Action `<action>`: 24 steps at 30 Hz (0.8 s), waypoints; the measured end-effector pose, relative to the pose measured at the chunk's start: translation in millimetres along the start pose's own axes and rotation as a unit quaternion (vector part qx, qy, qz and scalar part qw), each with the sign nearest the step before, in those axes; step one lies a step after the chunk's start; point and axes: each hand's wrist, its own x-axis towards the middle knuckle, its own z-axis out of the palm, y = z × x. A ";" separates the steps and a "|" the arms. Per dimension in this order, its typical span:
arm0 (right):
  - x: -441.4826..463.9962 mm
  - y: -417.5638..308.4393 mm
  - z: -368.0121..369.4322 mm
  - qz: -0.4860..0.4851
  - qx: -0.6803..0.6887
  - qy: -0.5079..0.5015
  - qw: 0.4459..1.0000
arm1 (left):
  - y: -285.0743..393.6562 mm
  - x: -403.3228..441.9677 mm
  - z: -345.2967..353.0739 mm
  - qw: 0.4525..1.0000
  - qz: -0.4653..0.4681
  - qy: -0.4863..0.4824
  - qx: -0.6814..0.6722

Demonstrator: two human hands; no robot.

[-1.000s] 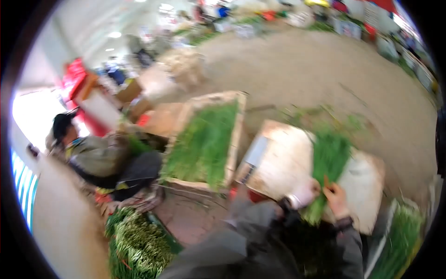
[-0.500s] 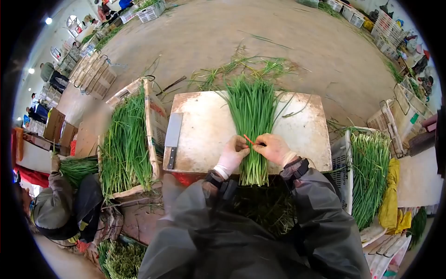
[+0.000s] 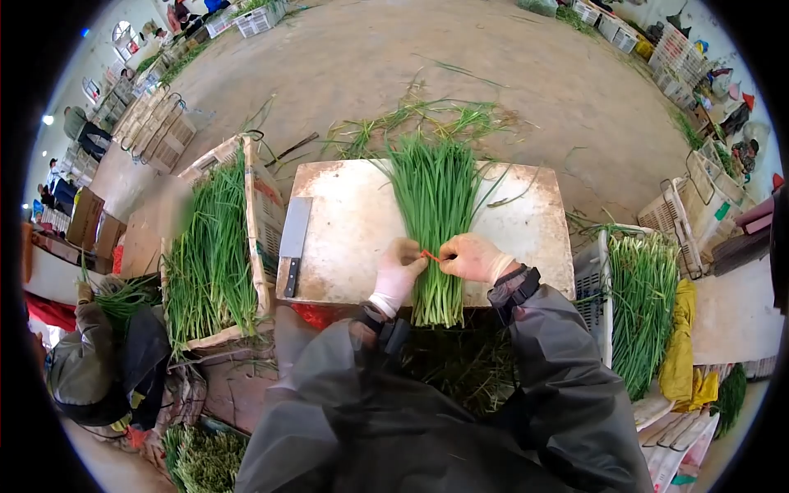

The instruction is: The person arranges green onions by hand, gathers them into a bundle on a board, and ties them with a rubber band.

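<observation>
A bundle of long green stalks [image 3: 435, 189] lies on a worn white board [image 3: 345, 205], its pale cut ends over the near edge. A thin red tie [image 3: 430, 255] crosses the bundle near those ends. My left hand [image 3: 399, 269], gloved, pinches one end of the tie at the bundle's left side. On the right side my right hand [image 3: 472, 256], also gloved, pinches the other end. A cleaver [image 3: 297, 238] with a black handle lies at the board's left edge, touched by neither hand.
Crates of green stalks stand left [image 3: 215, 246] and right [image 3: 643, 304] of the board. A co-worker [image 3: 86, 353] sits at the far left, holding greens. Loose stalks [image 3: 411, 119] lie on the floor beyond the board. More greens [image 3: 205, 460] are at the lower left.
The view has swung from the left to face the board, then shifted slightly. Both hands stay at the bundle; since the middle frame they have moved slightly apart, with the red tie drawn between them.
</observation>
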 end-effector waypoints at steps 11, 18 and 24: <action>3.1 1.6 -11.0 0.007 0.058 -0.068 0.996 | 2.0 -1.4 0.2 1.000 -0.003 0.011 0.003; 5.8 8.2 -7.4 -0.004 0.052 -0.066 0.996 | 5.5 -2.0 -0.3 1.000 -0.010 0.006 0.007; 7.5 0.2 -12.2 0.042 0.038 -0.088 0.995 | 0.7 0.6 -1.4 1.000 -0.005 -0.003 0.013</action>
